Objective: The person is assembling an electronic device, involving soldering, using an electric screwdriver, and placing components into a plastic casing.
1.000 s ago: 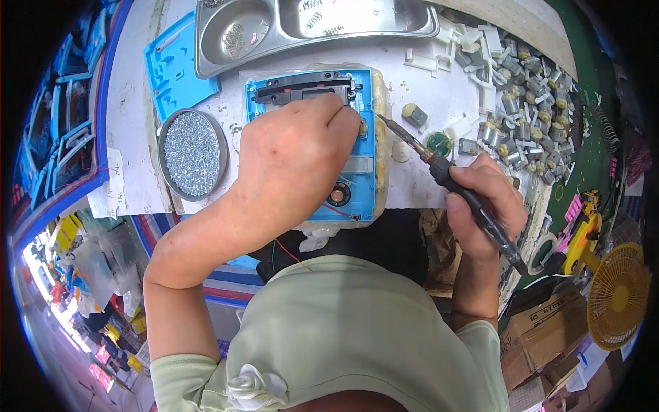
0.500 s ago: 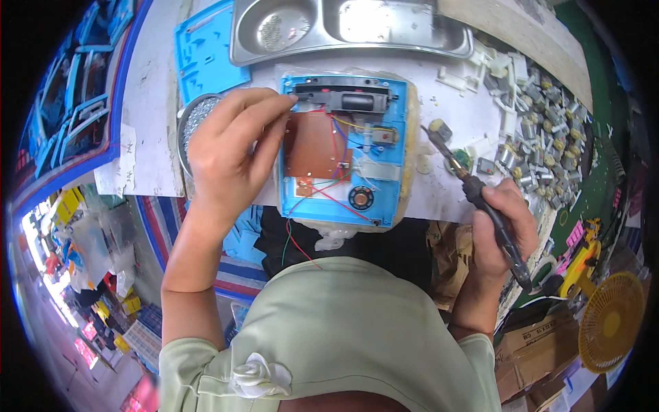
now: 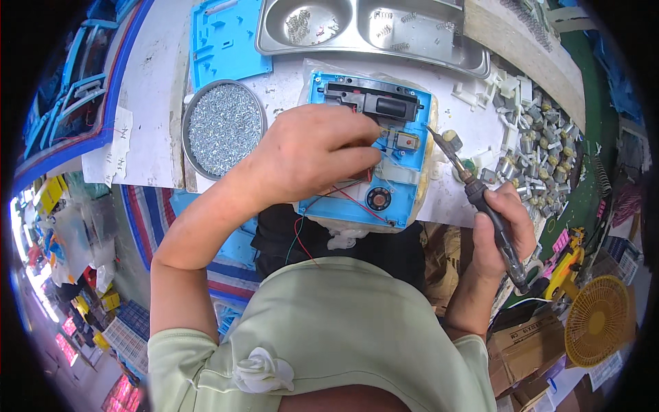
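Note:
A soldering iron (image 3: 489, 202) with a black handle and a thin metal tip is in my right hand (image 3: 504, 230), which is closed around the handle. Its tip points up beside the right edge of a blue plastic casing (image 3: 401, 206). My left hand (image 3: 319, 147) reaches over the casing, thumb and fingers pinched together near its middle; what they hold, if anything, is hidden. Inside the casing are a black module (image 3: 377, 105), a small metal-cased part (image 3: 405, 141), a round speaker (image 3: 379, 199) and thin coloured wires. My hand covers most of the brown board.
A round bowl of small screws (image 3: 225, 127) stands left of the casing. Behind are a blue plastic panel (image 3: 226, 44) and a steel tray (image 3: 384, 48) holding springs. Small motors (image 3: 542, 151) and white plastic parts are heaped at the right. A yellow fan (image 3: 597, 321) stands lower right.
My left hand has moved right, from the casing's left edge to over its middle, uncovering the bowl of screws. The right hand still holds the soldering iron. The view has shifted slightly.

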A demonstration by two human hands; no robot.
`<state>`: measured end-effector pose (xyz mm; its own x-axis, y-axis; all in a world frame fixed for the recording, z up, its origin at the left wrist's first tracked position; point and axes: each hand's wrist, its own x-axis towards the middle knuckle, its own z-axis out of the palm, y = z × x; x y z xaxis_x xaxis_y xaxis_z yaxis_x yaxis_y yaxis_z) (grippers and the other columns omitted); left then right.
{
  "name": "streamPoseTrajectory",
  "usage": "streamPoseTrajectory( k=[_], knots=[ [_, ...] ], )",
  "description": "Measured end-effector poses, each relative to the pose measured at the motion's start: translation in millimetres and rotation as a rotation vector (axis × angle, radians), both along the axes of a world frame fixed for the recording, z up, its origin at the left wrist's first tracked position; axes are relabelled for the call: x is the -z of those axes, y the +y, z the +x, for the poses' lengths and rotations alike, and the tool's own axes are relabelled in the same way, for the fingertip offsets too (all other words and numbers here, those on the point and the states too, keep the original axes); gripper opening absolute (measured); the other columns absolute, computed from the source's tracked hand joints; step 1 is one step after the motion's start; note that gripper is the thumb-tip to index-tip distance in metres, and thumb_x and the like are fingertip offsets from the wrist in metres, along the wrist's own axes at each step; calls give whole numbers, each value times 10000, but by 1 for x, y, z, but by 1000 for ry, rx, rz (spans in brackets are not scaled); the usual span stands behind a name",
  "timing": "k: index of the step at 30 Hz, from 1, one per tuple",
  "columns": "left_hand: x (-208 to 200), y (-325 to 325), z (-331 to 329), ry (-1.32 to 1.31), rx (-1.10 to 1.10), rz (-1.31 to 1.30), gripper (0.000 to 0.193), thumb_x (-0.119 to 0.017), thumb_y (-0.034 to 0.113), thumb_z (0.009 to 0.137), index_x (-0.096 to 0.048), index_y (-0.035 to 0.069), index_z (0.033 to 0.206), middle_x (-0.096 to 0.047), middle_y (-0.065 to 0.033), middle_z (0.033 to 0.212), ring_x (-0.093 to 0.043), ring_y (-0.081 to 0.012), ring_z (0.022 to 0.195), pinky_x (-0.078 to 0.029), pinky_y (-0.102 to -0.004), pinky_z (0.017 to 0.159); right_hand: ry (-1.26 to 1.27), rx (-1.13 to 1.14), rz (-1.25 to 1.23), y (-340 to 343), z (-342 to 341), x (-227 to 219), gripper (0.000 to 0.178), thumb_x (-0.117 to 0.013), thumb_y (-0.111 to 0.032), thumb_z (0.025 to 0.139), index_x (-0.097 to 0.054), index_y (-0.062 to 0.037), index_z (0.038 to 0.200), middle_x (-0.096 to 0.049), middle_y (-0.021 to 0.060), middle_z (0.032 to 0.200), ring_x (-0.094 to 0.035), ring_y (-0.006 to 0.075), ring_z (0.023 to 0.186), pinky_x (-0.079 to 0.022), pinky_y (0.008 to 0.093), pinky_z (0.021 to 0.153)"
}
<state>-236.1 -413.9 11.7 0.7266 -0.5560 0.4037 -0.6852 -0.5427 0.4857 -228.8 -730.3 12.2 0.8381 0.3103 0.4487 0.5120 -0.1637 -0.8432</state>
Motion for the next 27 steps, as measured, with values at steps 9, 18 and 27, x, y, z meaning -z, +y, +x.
streamPoseTrajectory(
  k=[9,18,27],
  knots=[
    [-20,-27,-6,927,-516,-761,131,-712,-34,911,-680,-20,1038,-722,-52,851,-726,-98,757,-572,-213,629,137,82,103,44,1,-6,458,-790,-12,793,-660,21,1231,-662,112,896,-602,188,747,-472,280,683],
    [-16,-25,-6,738,-479,-628,81,-694,-11,929,-678,-37,1004,-707,-35,808,-653,-60,676,-537,-200,607,8,-42,34,124,38,-8,530,-739,87,780,-651,-49,1284,-670,98,951,-668,182,819,-535,296,744],
    [-9,-28,-9,798,-424,-936,67,-666,41,965,-676,-15,1002,-667,-20,724,-650,-40,666,-577,-232,568,117,25,90,115,31,-4,531,-774,81,780,-645,-33,1282,-641,69,906,-649,147,804,-528,276,720]
  ],
)
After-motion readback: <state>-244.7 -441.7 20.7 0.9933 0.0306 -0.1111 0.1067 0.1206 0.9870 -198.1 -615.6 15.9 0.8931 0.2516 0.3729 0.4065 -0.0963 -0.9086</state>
